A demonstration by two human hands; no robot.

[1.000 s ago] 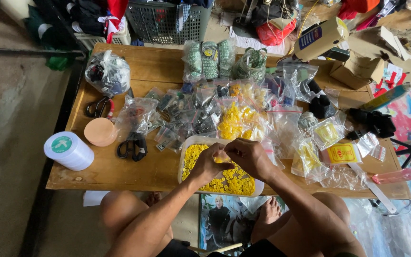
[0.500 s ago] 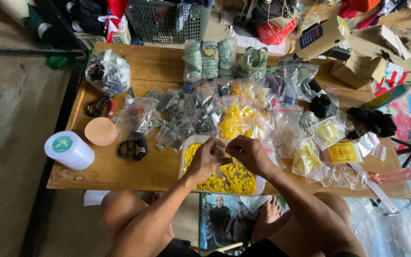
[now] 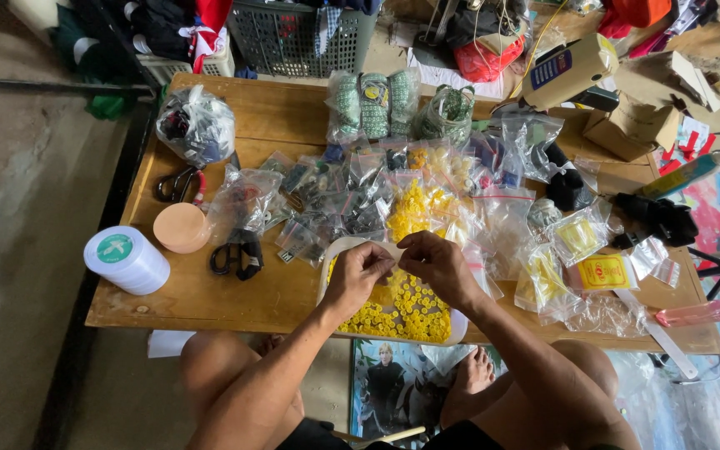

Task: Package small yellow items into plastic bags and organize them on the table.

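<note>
**Hands Met Over a Tray of Yellow Buttons**

While both hands hovered above the tray, their fingers [image 3: 393,260] were pinched together at the tips, meeting just over the small clear bag [image 3: 391,248] between them. The left hand [image 3: 362,273] curled inward with its fingers closed on the bag's edge, and the right hand [image 3: 437,265] did the same from the other side; whether anything else sat between the fingertips could not be told. Directly below them lay the white tray [image 3: 327,271], heaped with small yellow buttons [image 3: 402,310] and resting at the near edge of the wooden table [image 3: 268,108], between the person's knees.

Beyond the hands, a bag of yellow pieces [image 3: 417,208] stood just behind the tray, amid a spread of clear zip bags [image 3: 335,196] holding dark and mixed small parts. To the left of the tray lay black-handled scissors [image 3: 235,254], then a round peach-coloured lid [image 3: 181,227], and near the table's left corner a white spool [image 3: 127,260]. A second pair of scissors [image 3: 178,183] lay farther back, beside a knotted bag of dark items [image 3: 197,125]. To the right sat flat packets with yellow contents [image 3: 606,271] and a pink tube [image 3: 702,312] near the table's edge. At the far side stood bundled green rolls [image 3: 374,104], and behind the table a grey plastic basket [image 3: 302,33].
</note>
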